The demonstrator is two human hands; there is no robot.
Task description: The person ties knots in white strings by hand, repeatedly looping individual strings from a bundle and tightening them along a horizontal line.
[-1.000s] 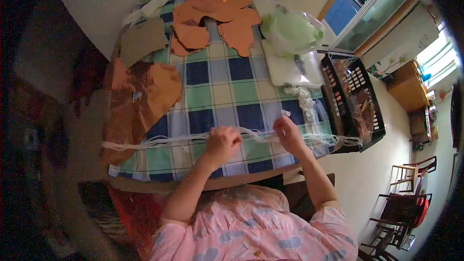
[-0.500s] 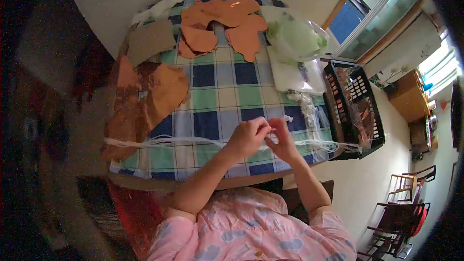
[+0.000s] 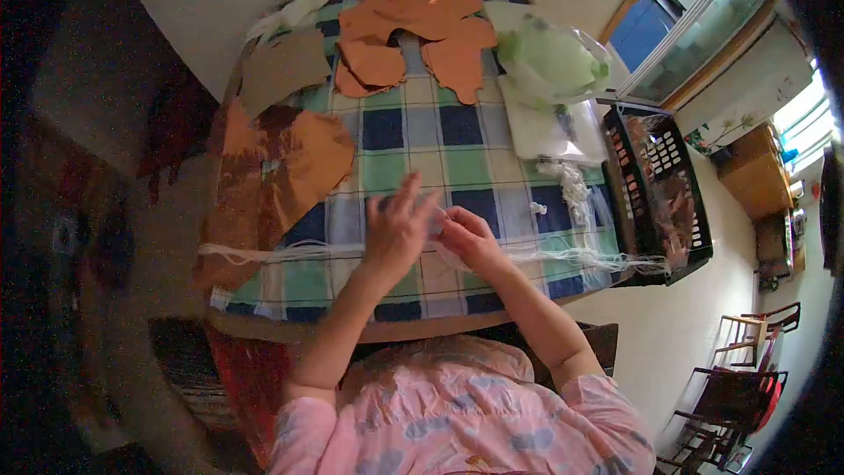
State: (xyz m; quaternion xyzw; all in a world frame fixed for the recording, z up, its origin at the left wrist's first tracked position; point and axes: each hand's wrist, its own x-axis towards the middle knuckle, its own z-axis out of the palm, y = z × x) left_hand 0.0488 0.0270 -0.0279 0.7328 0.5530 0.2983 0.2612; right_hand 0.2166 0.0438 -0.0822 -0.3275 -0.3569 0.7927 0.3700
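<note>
A long bundle of white strands (image 3: 571, 255) runs across the near part of the checked cloth (image 3: 382, 163). My left hand (image 3: 397, 227) is over the bundle with its fingers spread and slightly blurred, holding nothing that I can see. Close to its right, my right hand (image 3: 466, 237) is closed, thumb and fingers pinched together around thin white strand. A small white knot of thread (image 3: 538, 208) lies on the cloth to the right, beside a white tangled clump (image 3: 573, 189).
Orange-brown cut pieces (image 3: 413, 18) lie at the back, with more brown sheets (image 3: 308, 158) on the left. A green plastic bag (image 3: 554, 62) and a clear packet (image 3: 558, 136) are at the back right. A black crate (image 3: 659, 193) stands at the right edge.
My hands were together and have moved left and apart. The fingers of my left hand have opened and spread. The view has shifted slightly.
</note>
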